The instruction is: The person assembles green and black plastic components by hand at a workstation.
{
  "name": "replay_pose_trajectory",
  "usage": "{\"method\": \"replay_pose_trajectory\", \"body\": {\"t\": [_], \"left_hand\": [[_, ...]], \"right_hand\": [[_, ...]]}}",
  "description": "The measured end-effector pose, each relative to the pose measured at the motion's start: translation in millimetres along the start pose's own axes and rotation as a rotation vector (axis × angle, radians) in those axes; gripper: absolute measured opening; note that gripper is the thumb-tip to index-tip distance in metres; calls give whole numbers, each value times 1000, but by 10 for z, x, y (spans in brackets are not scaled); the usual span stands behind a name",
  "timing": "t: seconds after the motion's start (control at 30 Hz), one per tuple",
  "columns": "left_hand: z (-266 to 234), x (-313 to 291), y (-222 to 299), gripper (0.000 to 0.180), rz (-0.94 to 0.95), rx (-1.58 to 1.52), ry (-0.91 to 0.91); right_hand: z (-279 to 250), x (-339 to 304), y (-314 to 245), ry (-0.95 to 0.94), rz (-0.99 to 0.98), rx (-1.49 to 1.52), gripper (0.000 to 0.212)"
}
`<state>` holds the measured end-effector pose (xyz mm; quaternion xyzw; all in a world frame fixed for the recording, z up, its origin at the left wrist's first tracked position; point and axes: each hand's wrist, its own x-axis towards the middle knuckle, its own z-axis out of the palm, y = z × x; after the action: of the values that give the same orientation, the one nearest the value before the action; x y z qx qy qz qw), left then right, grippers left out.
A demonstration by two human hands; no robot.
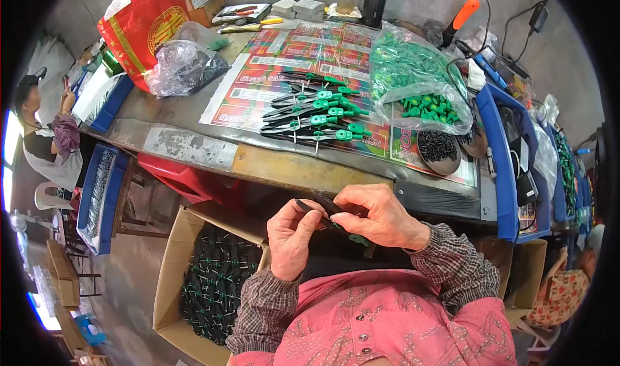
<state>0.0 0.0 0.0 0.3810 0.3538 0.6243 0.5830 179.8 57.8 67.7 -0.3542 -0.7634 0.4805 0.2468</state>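
Close to my body, below the table's front edge, both hands work on one slim black piece with a green end. My left hand pinches it between thumb and fingers, a black tip poking out above. My right hand is closed on its other side, the green end hanging below the fingers. Its exact kind cannot be made out. Ahead on the table lies a stack of similar black pieces with green ends and thin metal pins. More such pieces fill an open cardboard box at lower left.
A clear bag of green plastic parts and a bowl of small black parts stand right on the table. Blue bins border the right. A red bag stands far left. A corded orange-handled tool leans behind. Another person sits left.
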Motion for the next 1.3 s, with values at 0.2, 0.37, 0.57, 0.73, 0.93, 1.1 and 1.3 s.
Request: {"method": "replay_pose_trajectory", "body": {"t": [0.2,0.37,0.57,0.73,0.93,1.1,1.3], "left_hand": [[-53,61,49,11,-23,-55,84],[-179,88,65,10,-42,-103,162],[-284,129,53,10,-38,-146,188],[-424,146,98,12,-58,-112,244],[-482,202,118,13,-45,-168,292],[-492,229,143,13,-21,-156,310],[-428,263,227,12,30,-144,321]], "right_hand": [[-151,234,-67,-117,-135,-137,25],[-444,811,57,38,-360,-545,18],[-480,1529,236,129,-374,-855,29],[-487,1817,356,-16,-300,-950,36],[-513,1891,337,-53,-266,-906,37],[-505,1773,132,29,-352,-825,34],[-348,1260,-191,13,-371,-626,38]]}}
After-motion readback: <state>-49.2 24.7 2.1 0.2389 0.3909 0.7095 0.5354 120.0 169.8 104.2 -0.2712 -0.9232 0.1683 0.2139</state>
